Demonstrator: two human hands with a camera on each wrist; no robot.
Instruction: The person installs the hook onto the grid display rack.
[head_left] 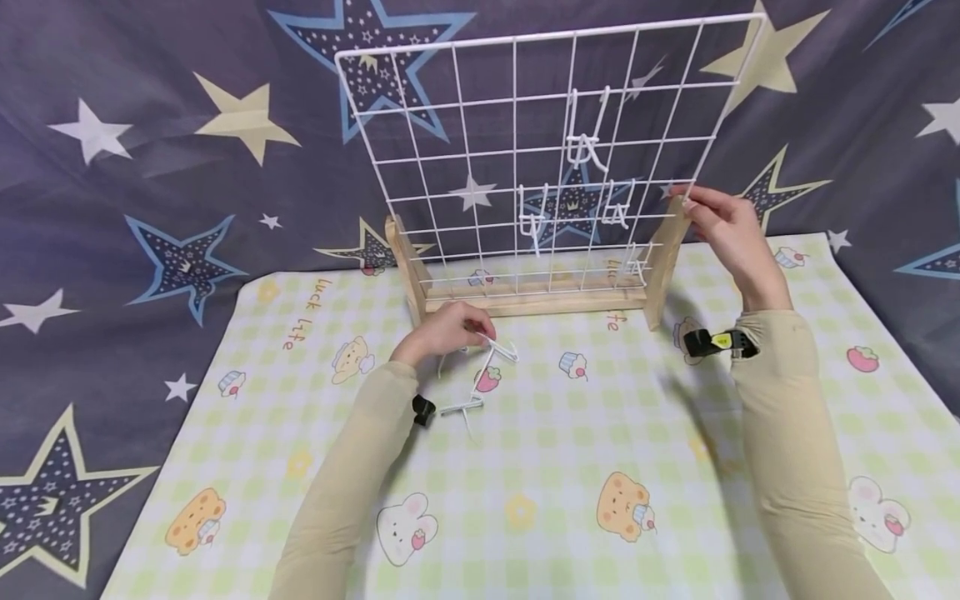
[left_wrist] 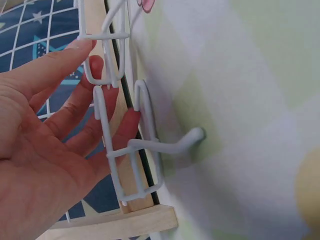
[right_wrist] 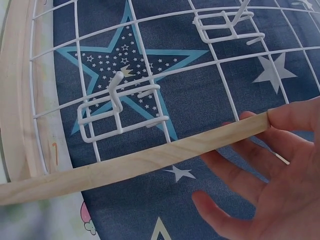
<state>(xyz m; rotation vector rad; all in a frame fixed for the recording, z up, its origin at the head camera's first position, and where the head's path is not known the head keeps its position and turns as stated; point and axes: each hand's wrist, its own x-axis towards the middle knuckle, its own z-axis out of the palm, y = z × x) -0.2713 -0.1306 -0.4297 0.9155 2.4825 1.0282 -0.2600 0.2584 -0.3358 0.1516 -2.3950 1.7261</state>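
My left hand is low over the table, in front of the stand. Its thumb and index finger pinch a white wire hook, whose lower end shows in the left wrist view. Another white wire hook lies beside the other fingers, its prong sticking out. My right hand grips the top of the wooden side post at the right end of the stand, thumb on one side and fingers on the other. The white wire grid stands tilted between two posts, with several white hooks hanging on its right half.
The grid's wooden base bar joins both posts, including the left post. A checked cloth with cartoon prints covers the table. Behind hangs a dark curtain with stars. A loose hook lies near the left wrist camera.
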